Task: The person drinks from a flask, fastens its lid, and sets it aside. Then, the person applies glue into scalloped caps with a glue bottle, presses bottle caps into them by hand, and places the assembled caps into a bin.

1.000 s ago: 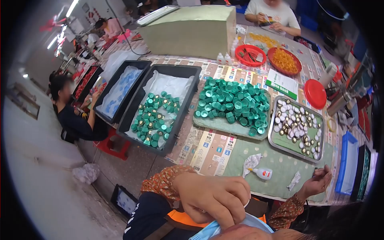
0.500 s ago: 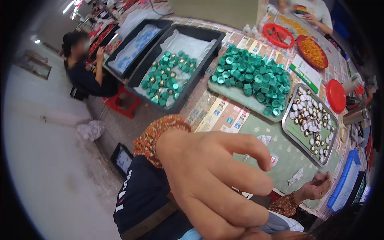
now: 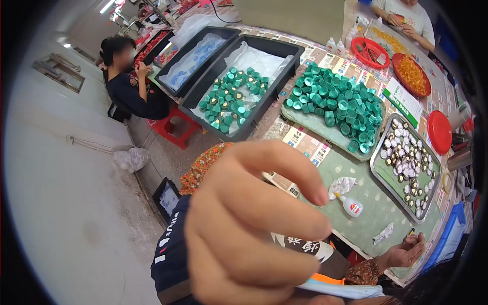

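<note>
My left hand [image 3: 249, 218] is large and close to the camera, its fingers bent and apart, with nothing visible in them; its thumb is hidden. At the table's near right edge, my right hand [image 3: 406, 251] has its fingers curled together, a tiny yellow and dark bit showing at the tips. A small glue bottle [image 3: 352, 206] lies on the green mat beside crumpled tissue [image 3: 342, 186]. Green fluted cups [image 3: 340, 104] are heaped on a tray [image 3: 325, 133]. Round white and gold-dark pieces [image 3: 406, 157] lie in a metal tray [image 3: 376, 173].
A black bin [image 3: 249, 131] holds more green cups, beside another bin [image 3: 170, 87] with blue pieces. Red plates [image 3: 429, 87], a notebook [image 3: 403, 103] and a red lid [image 3: 439, 132] lie farther right. One person [image 3: 127, 81] sits left, another [image 3: 406, 20] across the table.
My left hand has come away from the face mask and up toward the camera, its fingers spreading somewhat. The view has shifted and tilted. My right hand stays near the table edge.
</note>
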Available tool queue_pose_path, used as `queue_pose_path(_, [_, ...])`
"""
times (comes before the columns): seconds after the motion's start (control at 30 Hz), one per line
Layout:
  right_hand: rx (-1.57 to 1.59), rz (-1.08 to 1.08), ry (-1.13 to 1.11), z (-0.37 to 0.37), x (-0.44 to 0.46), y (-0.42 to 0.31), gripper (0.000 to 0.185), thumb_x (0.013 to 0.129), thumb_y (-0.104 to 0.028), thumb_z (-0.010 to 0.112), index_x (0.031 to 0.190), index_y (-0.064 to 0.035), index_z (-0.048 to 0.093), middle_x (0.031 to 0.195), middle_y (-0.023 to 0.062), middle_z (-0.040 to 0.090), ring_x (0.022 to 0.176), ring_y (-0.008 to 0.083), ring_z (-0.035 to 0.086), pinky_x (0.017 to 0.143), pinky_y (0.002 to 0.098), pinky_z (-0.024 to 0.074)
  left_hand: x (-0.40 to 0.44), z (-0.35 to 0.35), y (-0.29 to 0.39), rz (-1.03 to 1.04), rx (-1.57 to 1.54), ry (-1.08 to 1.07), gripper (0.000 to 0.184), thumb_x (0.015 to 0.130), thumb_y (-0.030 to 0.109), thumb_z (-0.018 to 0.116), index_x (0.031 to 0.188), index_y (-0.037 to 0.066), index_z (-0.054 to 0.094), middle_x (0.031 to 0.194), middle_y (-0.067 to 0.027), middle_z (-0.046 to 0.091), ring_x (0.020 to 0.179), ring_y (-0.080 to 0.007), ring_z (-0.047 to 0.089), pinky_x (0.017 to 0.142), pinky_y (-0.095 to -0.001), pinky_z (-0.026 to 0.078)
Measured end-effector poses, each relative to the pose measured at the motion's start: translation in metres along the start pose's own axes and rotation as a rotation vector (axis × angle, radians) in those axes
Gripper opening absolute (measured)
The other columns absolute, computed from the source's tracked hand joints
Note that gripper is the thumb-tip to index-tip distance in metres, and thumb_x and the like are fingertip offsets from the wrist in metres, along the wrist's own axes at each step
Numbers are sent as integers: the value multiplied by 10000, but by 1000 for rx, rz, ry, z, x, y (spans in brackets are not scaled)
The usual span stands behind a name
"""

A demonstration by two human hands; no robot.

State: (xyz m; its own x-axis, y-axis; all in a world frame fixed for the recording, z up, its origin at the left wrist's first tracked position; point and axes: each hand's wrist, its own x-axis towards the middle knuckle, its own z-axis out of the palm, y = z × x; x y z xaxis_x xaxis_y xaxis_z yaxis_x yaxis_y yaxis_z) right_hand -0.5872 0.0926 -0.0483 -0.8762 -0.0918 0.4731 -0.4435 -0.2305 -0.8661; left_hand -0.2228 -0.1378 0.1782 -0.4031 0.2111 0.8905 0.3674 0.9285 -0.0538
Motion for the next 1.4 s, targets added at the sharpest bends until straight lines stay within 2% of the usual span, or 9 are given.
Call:
queue_pose_path(0.5, [-42,-43,-20,-13,-2,11,388,1102,-182,429,1148,140,639,698,81,543,659,170,505,605,286,408,21,82,44,-759,-504,624,196,736,111,831,746,-47,715,710,-147,686,632,-276,652,569,-362,512])
queue_pose_path(0.8, [2,-58,-113,-7,-16,2,366,1083,-208,460,1070,97,662,703,80,560,661,163,545,599,282,441,9,59,47,-936,-589,-176,195,885,149,718,946,-34,750,989,-257,747,786,-304,733,749,-367,607])
queue_pose_path(0.97, [31,-70,-164,7,-24,-1,321,1089,-152,468,1046,98,664,683,92,585,600,153,532,591,275,452,-29,122,43,-737,-1204,465,158,986,187,667,1032,36,671,1036,-194,751,852,-306,734,762,-367,608])
queue_pose_path(1.0, [10,-73,-181,6,-26,-1,318,1089,-146,466,1045,98,664,686,92,587,605,151,533,596,276,452,-23,110,47,-907,-1243,384,144,1018,211,624,1065,76,608,1042,-147,755,904,-282,727,788,-404,602])
queue_pose_path(1.07, [-12,-66,-234,9,-29,-1,312,1089,-135,462,1044,99,663,691,91,591,616,146,535,605,276,452,-5,112,75,-1189,-1195,780,151,1007,217,645,1093,99,605,1055,-126,759,927,-303,729,797,-416,604])
queue_pose_path(1.1, [-40,-53,-258,11,-31,1,307,1087,-129,463,1043,100,663,696,91,593,622,143,534,609,275,452,13,141,99,-1252,-1057,1265,176,965,198,709,1088,81,664,1061,-151,760,899,-348,738,780,-390,613])
queue_pose_path(1.17, [-103,-41,-296,10,-35,1,297,1082,-118,466,1042,101,662,705,90,597,633,135,533,618,272,451,4,140,104,-1246,-1023,1336,192,957,205,726,1095,77,688,1068,-161,760,895,-380,741,776,-385,618])
queue_pose_path(1.3, [-247,117,-482,23,-55,-12,124,997,10,591,1071,48,683,856,88,655,699,127,577,700,283,488,-62,100,19,-853,-1424,306,198,1046,276,599,1128,103,552,1040,-172,748,955,-352,720,813,-427,607])
queue_pose_path(1.4, [-396,-136,-828,42,-58,-16,215,880,18,705,1094,6,688,955,116,676,814,225,619,768,343,501,-102,97,8,-871,-1306,326,131,1084,230,514,1106,104,485,970,-156,724,941,-302,692,800,-392,585])
